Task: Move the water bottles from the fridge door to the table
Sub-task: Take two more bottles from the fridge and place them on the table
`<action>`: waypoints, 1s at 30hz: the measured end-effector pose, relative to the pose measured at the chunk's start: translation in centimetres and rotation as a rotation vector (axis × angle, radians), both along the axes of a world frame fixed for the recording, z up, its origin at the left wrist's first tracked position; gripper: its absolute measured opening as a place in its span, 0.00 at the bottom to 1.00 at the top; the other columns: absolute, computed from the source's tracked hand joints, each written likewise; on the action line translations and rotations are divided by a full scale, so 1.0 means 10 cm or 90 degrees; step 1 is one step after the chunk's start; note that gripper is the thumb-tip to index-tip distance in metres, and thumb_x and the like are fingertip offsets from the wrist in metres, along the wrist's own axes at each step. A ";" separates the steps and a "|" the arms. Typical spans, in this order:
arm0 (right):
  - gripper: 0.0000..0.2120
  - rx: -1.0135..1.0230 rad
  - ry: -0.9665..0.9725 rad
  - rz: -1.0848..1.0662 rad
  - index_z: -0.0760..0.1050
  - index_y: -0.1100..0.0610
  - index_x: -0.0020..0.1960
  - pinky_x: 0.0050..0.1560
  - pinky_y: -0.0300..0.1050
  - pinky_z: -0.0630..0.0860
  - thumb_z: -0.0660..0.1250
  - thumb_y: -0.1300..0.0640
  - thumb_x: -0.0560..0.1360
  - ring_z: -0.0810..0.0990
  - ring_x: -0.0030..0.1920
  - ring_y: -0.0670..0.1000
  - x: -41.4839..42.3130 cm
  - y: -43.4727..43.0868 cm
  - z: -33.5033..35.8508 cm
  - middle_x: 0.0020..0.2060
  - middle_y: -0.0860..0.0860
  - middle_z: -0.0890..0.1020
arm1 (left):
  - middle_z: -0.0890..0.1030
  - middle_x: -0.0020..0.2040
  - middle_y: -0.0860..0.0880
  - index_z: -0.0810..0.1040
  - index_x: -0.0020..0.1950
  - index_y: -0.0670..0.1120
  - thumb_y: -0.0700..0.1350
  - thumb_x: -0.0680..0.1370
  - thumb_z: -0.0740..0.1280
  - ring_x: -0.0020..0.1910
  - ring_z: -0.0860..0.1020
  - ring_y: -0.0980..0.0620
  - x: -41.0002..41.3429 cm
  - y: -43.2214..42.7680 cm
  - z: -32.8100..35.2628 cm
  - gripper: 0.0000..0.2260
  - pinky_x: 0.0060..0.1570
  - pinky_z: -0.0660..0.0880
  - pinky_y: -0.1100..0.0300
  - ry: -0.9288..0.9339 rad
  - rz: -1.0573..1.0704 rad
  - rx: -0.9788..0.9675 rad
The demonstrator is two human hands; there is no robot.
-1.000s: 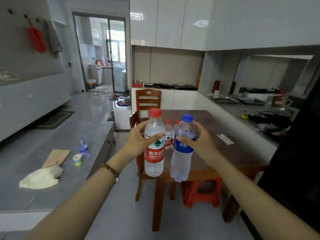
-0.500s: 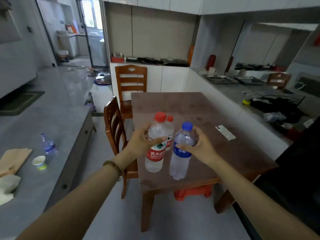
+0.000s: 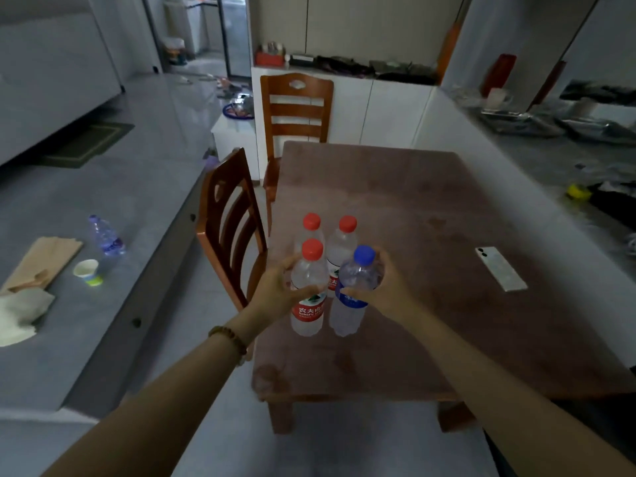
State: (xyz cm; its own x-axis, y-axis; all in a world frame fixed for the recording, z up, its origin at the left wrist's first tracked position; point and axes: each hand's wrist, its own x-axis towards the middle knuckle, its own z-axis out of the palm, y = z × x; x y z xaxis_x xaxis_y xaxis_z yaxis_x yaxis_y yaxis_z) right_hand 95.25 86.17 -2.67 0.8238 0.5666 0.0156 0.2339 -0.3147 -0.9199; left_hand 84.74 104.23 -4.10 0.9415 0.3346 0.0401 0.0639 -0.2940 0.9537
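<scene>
Two bottles are in our hands above the near part of the brown surface [image 3: 430,235]. The left hand [image 3: 275,292] is closed around the red-capped bottle [image 3: 308,297], with the fingers wrapped over its shoulder above the red label. The right hand [image 3: 382,290] is closed around the blue-capped bottle [image 3: 351,297] in the same way. Both bottles stand nearly upright and almost touch each other. Whether their bases already rest on the wood or hang just over it, we cannot tell.

Just behind them, two more red-capped bottles [image 3: 339,242] already stand on the surface, close together. A phone [image 3: 500,268] lies well apart to the right, and a wooden chair [image 3: 230,228] stands at the left edge.

We judge the step in hand is setting this pair down. To do it well, we should lower both straight, keep the bases flat, and leave a small gap to the two standing behind, so that none is knocked over. We should open the fingers only when each bottle carries its own weight, then draw the hands back sideways, not across the caps.
</scene>
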 end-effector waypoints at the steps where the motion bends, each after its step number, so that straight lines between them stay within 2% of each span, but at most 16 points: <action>1: 0.31 0.000 -0.001 0.008 0.66 0.46 0.58 0.52 0.40 0.75 0.79 0.60 0.63 0.75 0.57 0.49 0.02 0.02 -0.04 0.55 0.45 0.74 | 0.78 0.56 0.58 0.73 0.62 0.52 0.44 0.68 0.75 0.55 0.76 0.63 0.02 0.00 -0.05 0.24 0.53 0.73 0.65 0.004 0.003 -0.003; 3: 0.32 0.001 -0.005 0.024 0.66 0.47 0.60 0.56 0.46 0.76 0.79 0.59 0.62 0.75 0.58 0.50 0.06 0.07 -0.10 0.57 0.46 0.75 | 0.78 0.58 0.57 0.73 0.63 0.51 0.43 0.68 0.75 0.57 0.76 0.60 0.07 0.03 -0.12 0.24 0.57 0.74 0.61 0.011 0.006 -0.006; 7: 0.33 0.003 0.000 0.049 0.66 0.48 0.61 0.53 0.36 0.75 0.79 0.61 0.63 0.75 0.57 0.46 0.12 0.14 -0.15 0.54 0.38 0.74 | 0.76 0.62 0.55 0.71 0.66 0.52 0.45 0.67 0.76 0.63 0.74 0.55 0.12 0.09 -0.26 0.28 0.62 0.73 0.50 0.029 0.031 -0.004; 9: 0.33 -0.004 0.002 0.062 0.66 0.47 0.62 0.54 0.39 0.76 0.79 0.60 0.63 0.75 0.58 0.46 0.15 0.17 -0.16 0.55 0.37 0.74 | 0.75 0.64 0.54 0.70 0.66 0.54 0.46 0.67 0.76 0.64 0.73 0.54 0.13 0.11 -0.30 0.30 0.62 0.73 0.48 0.028 0.045 -0.010; 10: 0.33 -0.006 0.003 0.067 0.66 0.47 0.62 0.55 0.40 0.76 0.79 0.60 0.64 0.74 0.59 0.46 0.17 0.18 -0.17 0.55 0.37 0.74 | 0.74 0.64 0.54 0.70 0.66 0.54 0.47 0.66 0.77 0.64 0.73 0.54 0.14 0.12 -0.32 0.30 0.62 0.73 0.47 0.027 0.052 -0.014; 13: 0.33 -0.002 0.004 0.068 0.66 0.43 0.60 0.52 0.33 0.73 0.78 0.62 0.64 0.74 0.58 0.44 0.20 0.20 -0.17 0.54 0.35 0.74 | 0.74 0.64 0.53 0.70 0.66 0.53 0.46 0.66 0.77 0.64 0.73 0.53 0.18 0.12 -0.32 0.30 0.62 0.74 0.47 0.023 0.052 -0.024; 16: 0.32 0.002 0.002 0.062 0.67 0.44 0.60 0.47 0.30 0.76 0.78 0.63 0.64 0.76 0.54 0.42 0.23 0.17 -0.17 0.53 0.35 0.75 | 0.75 0.64 0.53 0.71 0.66 0.50 0.42 0.67 0.76 0.63 0.74 0.55 0.20 0.10 -0.30 0.29 0.63 0.73 0.50 0.011 0.045 -0.027; 19: 0.33 0.001 0.003 0.070 0.67 0.43 0.60 0.49 0.31 0.76 0.78 0.63 0.63 0.76 0.54 0.41 0.26 0.13 -0.18 0.55 0.35 0.74 | 0.75 0.63 0.54 0.71 0.65 0.49 0.41 0.68 0.75 0.63 0.74 0.57 0.22 0.07 -0.30 0.27 0.63 0.73 0.51 0.004 0.032 -0.025; 22: 0.33 -0.006 0.006 0.080 0.66 0.46 0.62 0.51 0.30 0.75 0.77 0.64 0.64 0.75 0.57 0.43 0.26 0.13 -0.18 0.56 0.36 0.74 | 0.76 0.63 0.55 0.71 0.66 0.50 0.40 0.69 0.75 0.63 0.73 0.57 0.22 0.07 -0.29 0.27 0.64 0.73 0.50 0.010 0.023 -0.027; 27: 0.34 -0.047 -0.011 0.078 0.64 0.43 0.62 0.59 0.42 0.73 0.77 0.64 0.65 0.71 0.61 0.45 0.20 0.13 -0.16 0.56 0.35 0.71 | 0.74 0.63 0.52 0.71 0.62 0.55 0.43 0.67 0.76 0.62 0.73 0.52 0.18 0.10 -0.24 0.27 0.62 0.74 0.47 0.030 0.018 -0.002; 30: 0.36 -0.059 -0.008 0.068 0.64 0.46 0.67 0.62 0.46 0.73 0.76 0.63 0.66 0.71 0.65 0.49 0.13 0.13 -0.16 0.61 0.42 0.72 | 0.73 0.60 0.53 0.71 0.61 0.54 0.44 0.67 0.76 0.61 0.73 0.51 0.16 0.09 -0.20 0.25 0.61 0.74 0.48 0.038 0.018 0.047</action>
